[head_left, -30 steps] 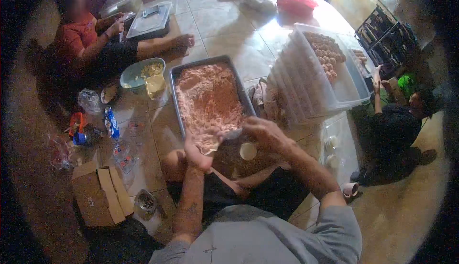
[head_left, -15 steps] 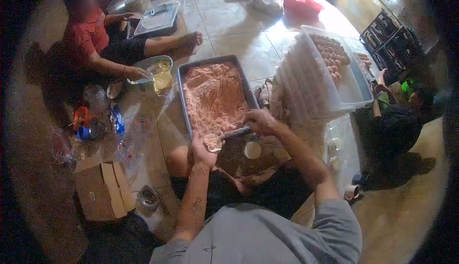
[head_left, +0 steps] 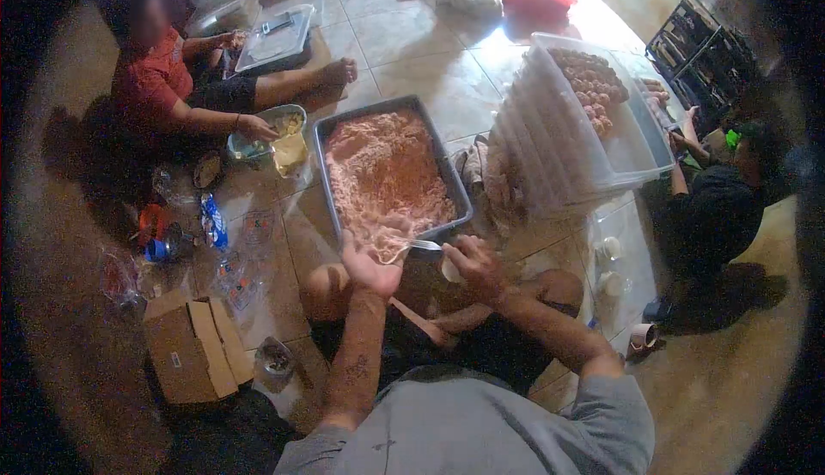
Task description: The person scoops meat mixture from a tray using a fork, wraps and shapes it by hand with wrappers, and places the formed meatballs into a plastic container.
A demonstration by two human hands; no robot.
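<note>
My left hand [head_left: 372, 270] is palm up at the near edge of a grey tray [head_left: 471, 210]. A thin round dough wrapper [head_left: 392, 253] with pink filling lies across its fingers. Deep in the tray is pink minced filling [head_left: 397, 165], hollowed in the middle. My right hand [head_left: 475, 267] grips a shiny spoon [head_left: 424, 245], its tip pointing left at the wrapper. Close under the right hand, a pale round wrapper [head_left: 449, 270] shows in part.
Stacked clear tubs [head_left: 550, 174] stand right, the top one holding rows of meatball-like pieces [head_left: 593, 88]. At left, a person in red [head_left: 155, 79] reaches into a bowl [head_left: 243, 148]. Nearby are a cardboard box [head_left: 191, 350] and another person [head_left: 718, 208] at right.
My right hand has come back from the tray's near corner towards me, and the spoon now points at the wrapper. My left palm has opened out more. The left person's hand has shifted at the bowl.
</note>
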